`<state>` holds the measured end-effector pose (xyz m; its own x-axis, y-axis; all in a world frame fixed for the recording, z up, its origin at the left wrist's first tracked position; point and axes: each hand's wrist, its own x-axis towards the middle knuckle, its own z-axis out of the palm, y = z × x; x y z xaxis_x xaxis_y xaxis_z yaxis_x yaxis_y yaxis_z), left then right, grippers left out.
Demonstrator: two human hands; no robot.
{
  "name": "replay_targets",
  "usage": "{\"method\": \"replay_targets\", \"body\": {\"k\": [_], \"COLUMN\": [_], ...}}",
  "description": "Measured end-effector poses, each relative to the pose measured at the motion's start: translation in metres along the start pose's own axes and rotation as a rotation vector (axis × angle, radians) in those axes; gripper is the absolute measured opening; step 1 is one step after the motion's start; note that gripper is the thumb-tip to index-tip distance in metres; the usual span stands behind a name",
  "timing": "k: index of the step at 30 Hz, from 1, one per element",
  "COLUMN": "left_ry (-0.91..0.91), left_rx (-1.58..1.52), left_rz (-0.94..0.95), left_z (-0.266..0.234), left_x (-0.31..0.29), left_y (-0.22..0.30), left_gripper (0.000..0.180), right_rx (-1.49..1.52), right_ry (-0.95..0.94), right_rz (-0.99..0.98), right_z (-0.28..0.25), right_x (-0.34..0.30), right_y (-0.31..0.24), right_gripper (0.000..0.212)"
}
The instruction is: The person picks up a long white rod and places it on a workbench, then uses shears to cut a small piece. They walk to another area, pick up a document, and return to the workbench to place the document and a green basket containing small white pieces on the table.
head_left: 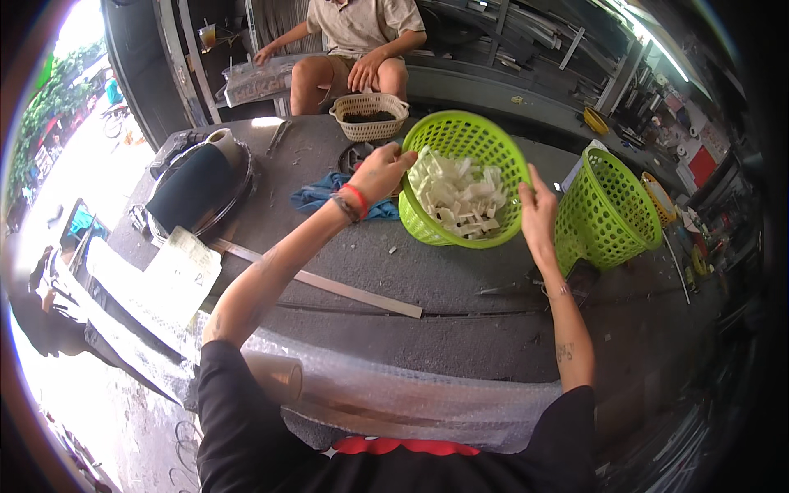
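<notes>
Both my hands grip a round lime-green plastic basket (427,228) by its rim, tilted so its inside faces me. My left hand (382,172) is closed on the left rim, with red and dark bands on its wrist. On the opposite side my right hand (538,209) holds the right rim, its fingers partly hidden. Inside lie many small whitish plastic pieces (460,193), some filmy, some like short blocks. Beneath and to the left of the basket, a blue cloth (325,194) lies on the dark table (345,246).
A second green basket (608,209) stands at right. A beige basket (370,129) with dark contents sits at the far edge, before a seated person (353,41). At left are a dark roll (193,185), a paper sheet (185,267) and a flat strip (353,293). Bubble wrap (427,394) lies nearest me.
</notes>
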<state>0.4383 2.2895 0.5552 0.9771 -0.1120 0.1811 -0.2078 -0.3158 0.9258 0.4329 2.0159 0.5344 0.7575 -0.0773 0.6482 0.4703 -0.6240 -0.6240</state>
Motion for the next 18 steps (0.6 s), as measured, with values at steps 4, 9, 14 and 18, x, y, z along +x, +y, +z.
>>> {"method": "replay_targets", "body": {"k": [4, 9, 14, 18], "left_ry": [0.009, 0.031, -0.018, 0.093], "left_rx": [-0.058, -0.121, 0.057, 0.000], "left_rz": [0.067, 0.111, -0.060, 0.181], "left_z": [0.001, -0.001, -0.007, -0.011], "left_x": [0.010, 0.029, 0.037, 0.043], "left_y": [-0.013, -0.024, -0.012, -0.009], "left_gripper": [0.034, 0.038, 0.028, 0.027], "right_rx": [0.054, 0.100, -0.116, 0.088], "right_ry": [0.090, 0.041, -0.086, 0.202], "right_rz": [0.040, 0.156, 0.139, -0.040], "right_z": [0.004, 0.005, 0.012, 0.017], "right_x": [0.002, 0.011, 0.021, 0.027], "right_y": [-0.004, -0.009, -0.003, 0.005], "right_gripper": [0.035, 0.037, 0.035, 0.036]}}
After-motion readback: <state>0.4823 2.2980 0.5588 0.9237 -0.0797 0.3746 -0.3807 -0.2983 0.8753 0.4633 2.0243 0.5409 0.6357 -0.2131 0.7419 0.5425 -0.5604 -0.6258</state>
